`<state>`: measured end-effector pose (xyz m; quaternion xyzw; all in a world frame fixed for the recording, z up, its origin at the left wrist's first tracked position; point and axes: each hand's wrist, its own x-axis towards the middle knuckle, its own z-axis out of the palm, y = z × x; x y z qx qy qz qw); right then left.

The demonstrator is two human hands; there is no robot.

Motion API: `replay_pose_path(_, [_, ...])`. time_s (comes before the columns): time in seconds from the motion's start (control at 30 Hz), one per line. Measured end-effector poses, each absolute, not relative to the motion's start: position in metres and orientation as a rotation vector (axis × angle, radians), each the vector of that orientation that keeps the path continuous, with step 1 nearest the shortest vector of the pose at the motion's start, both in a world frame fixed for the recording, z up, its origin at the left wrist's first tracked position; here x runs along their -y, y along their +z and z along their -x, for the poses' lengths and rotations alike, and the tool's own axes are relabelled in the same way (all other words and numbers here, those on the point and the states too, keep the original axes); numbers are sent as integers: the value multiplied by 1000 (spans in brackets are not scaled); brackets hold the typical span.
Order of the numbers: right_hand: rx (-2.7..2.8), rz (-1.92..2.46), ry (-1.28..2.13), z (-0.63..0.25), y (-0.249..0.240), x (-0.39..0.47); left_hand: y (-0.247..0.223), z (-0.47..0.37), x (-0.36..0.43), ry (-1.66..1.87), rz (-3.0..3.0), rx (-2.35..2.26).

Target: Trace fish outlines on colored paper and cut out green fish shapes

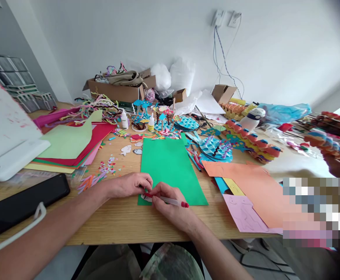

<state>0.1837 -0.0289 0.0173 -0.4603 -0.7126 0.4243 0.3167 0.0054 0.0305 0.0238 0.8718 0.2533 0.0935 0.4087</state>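
A red felt-tip pen (174,202) is gripped in my right hand (170,196), its tip on a small white paper fish (146,198) with dark markings. My left hand (135,183) has curled fingers closed at the fish's upper edge, holding it against the lower left corner of a green sheet of paper (170,159). Fingers hide part of the fish. Beyond the sheet's left edge lie a plain white fish cutout (126,149) and a fish cutout with dark markings (137,151).
Left are coloured paper sheets (67,140), paper scraps (107,167) and a black phone (27,202). Glue bottles (124,119) and blue paper crafts (215,147) stand behind. Orange paper (246,182) lies right, near another person's hand (337,165) and a pixelated patch.
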Motion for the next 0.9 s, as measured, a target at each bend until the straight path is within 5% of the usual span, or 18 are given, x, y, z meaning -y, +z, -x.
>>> replay_pose_path(0.9, [1942, 1325, 841, -166, 9, 33, 18, -4, -34, 265, -2231, -598])
